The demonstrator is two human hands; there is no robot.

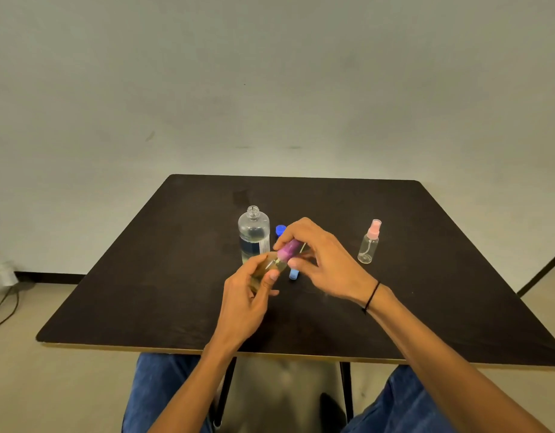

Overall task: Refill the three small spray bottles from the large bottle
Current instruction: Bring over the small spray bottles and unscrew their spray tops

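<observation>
Large bottle (253, 234) stands uncapped on the bench (144, 276), partly full; blue cap (280, 229) just right of it. Directly in front of it, left hand (248, 295) grips a small bottle (266, 267) of yellowish liquid, right hand (320, 260) pinches its purple sprayer (288, 249). Judging: one filled, being closed or opened. Pink-topped bottle (369, 243), well right, looks empty. Blue-topped item (293, 273) mostly hidden; fill unclear.

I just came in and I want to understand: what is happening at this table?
A person is working on a small spray bottle held over the dark table. The left hand grips its body while the right hand pinches its purple spray top. The large bottle stands uncapped behind, partly filled. A pink-topped spray bottle stands capped to the right, looking empty.
</observation>
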